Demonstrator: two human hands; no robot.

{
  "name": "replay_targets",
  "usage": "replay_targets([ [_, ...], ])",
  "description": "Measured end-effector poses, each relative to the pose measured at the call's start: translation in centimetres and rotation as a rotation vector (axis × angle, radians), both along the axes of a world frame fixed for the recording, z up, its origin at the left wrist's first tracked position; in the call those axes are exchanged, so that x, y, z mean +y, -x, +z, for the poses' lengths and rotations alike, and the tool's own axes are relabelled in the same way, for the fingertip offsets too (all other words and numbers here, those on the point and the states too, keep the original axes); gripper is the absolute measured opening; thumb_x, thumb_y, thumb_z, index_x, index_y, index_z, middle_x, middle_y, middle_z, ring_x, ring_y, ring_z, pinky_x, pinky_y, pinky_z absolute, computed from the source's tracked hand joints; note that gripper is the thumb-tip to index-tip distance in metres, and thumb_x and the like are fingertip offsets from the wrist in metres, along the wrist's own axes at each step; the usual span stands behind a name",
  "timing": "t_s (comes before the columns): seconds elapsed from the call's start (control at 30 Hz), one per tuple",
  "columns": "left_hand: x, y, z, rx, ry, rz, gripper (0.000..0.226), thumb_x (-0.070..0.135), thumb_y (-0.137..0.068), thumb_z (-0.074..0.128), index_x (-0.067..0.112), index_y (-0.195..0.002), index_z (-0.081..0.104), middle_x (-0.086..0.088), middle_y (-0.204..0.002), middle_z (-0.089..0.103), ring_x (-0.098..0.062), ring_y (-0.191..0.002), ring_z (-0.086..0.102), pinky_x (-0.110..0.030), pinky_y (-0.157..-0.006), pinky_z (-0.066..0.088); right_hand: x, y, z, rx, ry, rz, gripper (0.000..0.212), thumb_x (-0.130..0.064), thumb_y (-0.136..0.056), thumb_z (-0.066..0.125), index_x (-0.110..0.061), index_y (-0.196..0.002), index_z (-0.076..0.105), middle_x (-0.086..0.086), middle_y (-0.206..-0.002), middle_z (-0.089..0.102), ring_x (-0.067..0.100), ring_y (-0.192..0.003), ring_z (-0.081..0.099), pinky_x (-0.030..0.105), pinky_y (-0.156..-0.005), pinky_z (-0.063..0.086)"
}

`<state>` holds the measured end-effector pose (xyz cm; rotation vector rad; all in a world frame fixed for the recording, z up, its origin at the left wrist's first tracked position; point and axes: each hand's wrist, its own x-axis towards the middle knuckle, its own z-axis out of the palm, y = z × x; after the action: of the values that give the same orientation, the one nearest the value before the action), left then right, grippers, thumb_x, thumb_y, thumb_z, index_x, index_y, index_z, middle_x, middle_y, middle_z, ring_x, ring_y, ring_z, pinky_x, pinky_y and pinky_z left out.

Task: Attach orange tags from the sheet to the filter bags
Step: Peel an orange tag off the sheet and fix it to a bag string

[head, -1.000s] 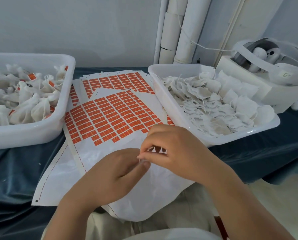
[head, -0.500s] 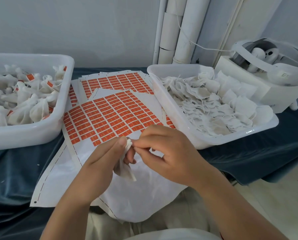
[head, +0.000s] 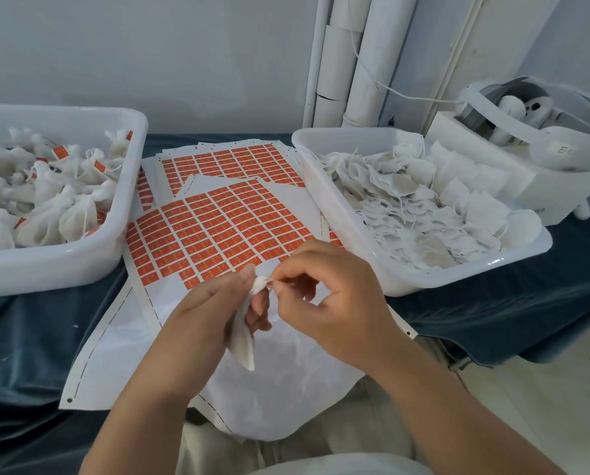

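Observation:
A white filter bag (head: 244, 332) hangs from my left hand (head: 202, 317), pinched at its gathered top between thumb and fingers. My right hand (head: 324, 296) meets it from the right, its thumb and forefinger pinching the bag's top end. Both hands hover over the bare lower part of the sheet of orange tags (head: 214, 228), which lies in the middle of the table. A second tag sheet (head: 232, 162) lies behind it. No orange tag shows on the held bag.
A white tray (head: 91, 258) at the left holds bags with orange tags. A white tray (head: 400, 282) at the right holds flat untagged bags. A white box with a headset (head: 540, 132) stands at the far right. White pipes (head: 352, 60) run up the wall. Dark blue cloth (head: 26, 344) covers the table.
My hands were pressed together a second ago, hiding the bag. They have since parted slightly and turned, and the bag now hangs in plain view from my left hand.

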<state>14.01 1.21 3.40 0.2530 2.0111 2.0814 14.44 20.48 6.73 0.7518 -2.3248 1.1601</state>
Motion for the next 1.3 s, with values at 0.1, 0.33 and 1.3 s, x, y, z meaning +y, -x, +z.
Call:
replay_targets([
  [0.1, 0.1, 0.0, 0.2, -0.041, -0.118, -0.079, 0.055, 0.072, -0.086, 0.06, 0.019, -0.072, 0.068, -0.01, -0.074, 0.059, -0.022, -0.07, 0.058, -0.041, -0.083, 0.053, 0.1, -0.1, 0.9, -0.398, 0.157, 0.142, 0.014, -0.018, -0.094, 0.064, -0.029, -0.087, 0.07, -0.016, -0.08, 0.064, 0.007, -0.077, 0.062, 0.019, -0.07, 0.051],
  [0.33, 0.8, -0.1, 0.6, -0.087, -0.167, -0.083, 0.048, 0.064, -0.086, 0.06, 0.022, -0.063, 0.064, -0.007, -0.066, 0.054, -0.017, -0.063, 0.054, -0.035, -0.077, 0.051, 0.4, 0.1, 1.6, -0.643, 0.21, 0.224, 0.022, -0.021, -0.099, 0.062, -0.035, -0.086, 0.073, -0.016, -0.071, 0.066, -0.001, -0.069, 0.059, 0.017, -0.069, 0.051],
  [1.3, 1.0, -0.1, 0.4, -0.068, -0.2, -0.024, 0.046, 0.054, -0.095, 0.052, 0.023, -0.063, 0.063, -0.006, -0.067, 0.051, -0.016, -0.064, 0.052, -0.035, -0.076, 0.05, -0.1, -0.2, -0.1, 0.346, -0.29, -0.205, 0.027, -0.034, -0.105, 0.058, -0.013, -0.1, 0.074, -0.001, -0.097, 0.071, 0.014, -0.092, 0.067, 0.017, -0.088, 0.051],
])
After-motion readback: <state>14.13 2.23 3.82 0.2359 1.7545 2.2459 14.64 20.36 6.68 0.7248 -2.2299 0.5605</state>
